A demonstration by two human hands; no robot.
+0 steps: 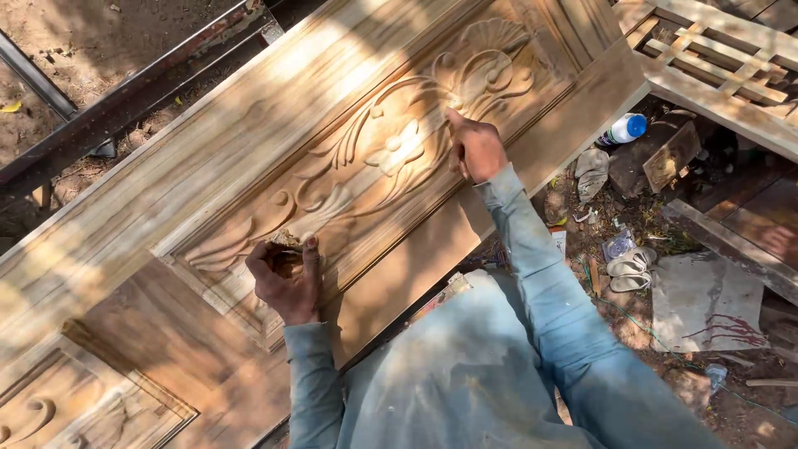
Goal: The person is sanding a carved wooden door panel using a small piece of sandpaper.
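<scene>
Two hands are working on one carved wooden door, which we are leaning over. Our left hand is curling around a small folded scrap, probably sandpaper, pressing it against a leaf scroll near the carved panel's left end. Our right hand is resting farther right on the floral carving, fingers loosely bent and holding nothing, index finger pointing at the shell motif. One white bottle with a blue cap and one pair of pale sandals are lying on the littered ground at right. We are struggling to identify the scrap, since the fingers are hiding most of it; a second carved panel is running off the near left edge.
</scene>
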